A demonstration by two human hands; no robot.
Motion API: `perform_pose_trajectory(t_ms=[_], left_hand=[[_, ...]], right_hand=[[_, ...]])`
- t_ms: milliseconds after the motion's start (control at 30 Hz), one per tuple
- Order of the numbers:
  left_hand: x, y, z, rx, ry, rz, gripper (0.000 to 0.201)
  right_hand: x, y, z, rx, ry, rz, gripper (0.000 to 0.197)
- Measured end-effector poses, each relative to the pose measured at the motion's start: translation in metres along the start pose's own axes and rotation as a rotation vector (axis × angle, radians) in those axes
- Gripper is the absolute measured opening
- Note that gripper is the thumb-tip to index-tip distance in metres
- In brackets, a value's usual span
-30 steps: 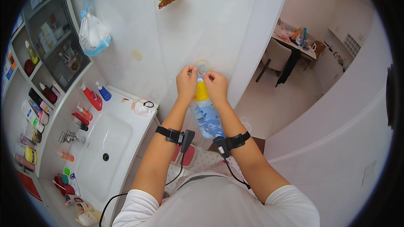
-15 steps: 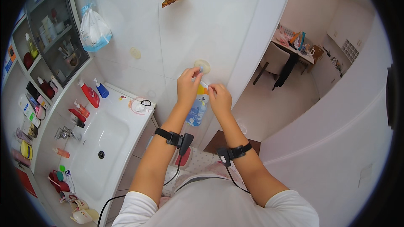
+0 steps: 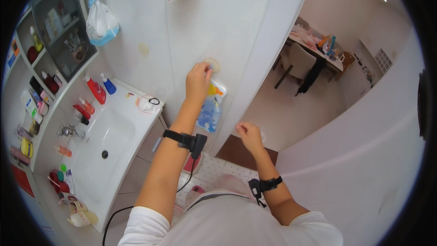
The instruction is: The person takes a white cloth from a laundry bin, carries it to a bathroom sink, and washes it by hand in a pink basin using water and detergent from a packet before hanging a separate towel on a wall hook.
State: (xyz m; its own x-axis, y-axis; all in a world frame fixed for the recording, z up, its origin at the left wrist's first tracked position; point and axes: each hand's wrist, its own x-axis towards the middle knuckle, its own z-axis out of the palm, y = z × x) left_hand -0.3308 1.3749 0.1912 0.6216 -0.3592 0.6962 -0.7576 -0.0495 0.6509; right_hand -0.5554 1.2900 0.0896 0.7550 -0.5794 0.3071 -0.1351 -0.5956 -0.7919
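Note:
At a round, pale yellowish wall mount, the fingers of my left hand are pinched by a small bluish-grey tip. What exactly they grip is hidden. Just below that hand hangs a flat blue and white pouch with a yellow and orange cartoon figure near its top, against the wall. The left forearm covers part of the pouch's left edge. My right hand is lower and to the right, apart from the pouch, with its fingers curled in and nothing visible in them.
To the left is a white washbasin with pump bottles, and a shelf cabinet full of toiletries. A white and blue plastic bag hangs higher on the wall. On the right, a doorway opens onto a chair and a cluttered table.
My right hand has let go of the pouch's white top edge and moved down and right. My left hand stays at the wall mount. The view has shifted slightly.

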Motion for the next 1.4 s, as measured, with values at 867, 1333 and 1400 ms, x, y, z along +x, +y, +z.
perform_pose_trajectory(t_ms=[867, 1333, 1400], left_hand=[[-0.436, 0.110, -0.154, 0.259, -0.701, -0.982, 0.042], [-0.483, 0.065, -0.324, 0.261, -0.177, -1.239, 0.047], [-0.490, 0.064, -0.350, 0.246, -0.129, -1.271, 0.048]], right_hand=[[-0.081, 0.134, -0.097, 0.034, -1.062, 0.294, 0.037], [-0.070, 0.057, 0.097, -0.173, -1.233, -0.094, 0.042], [-0.067, 0.032, 0.146, -0.066, -1.233, -0.157, 0.044]])
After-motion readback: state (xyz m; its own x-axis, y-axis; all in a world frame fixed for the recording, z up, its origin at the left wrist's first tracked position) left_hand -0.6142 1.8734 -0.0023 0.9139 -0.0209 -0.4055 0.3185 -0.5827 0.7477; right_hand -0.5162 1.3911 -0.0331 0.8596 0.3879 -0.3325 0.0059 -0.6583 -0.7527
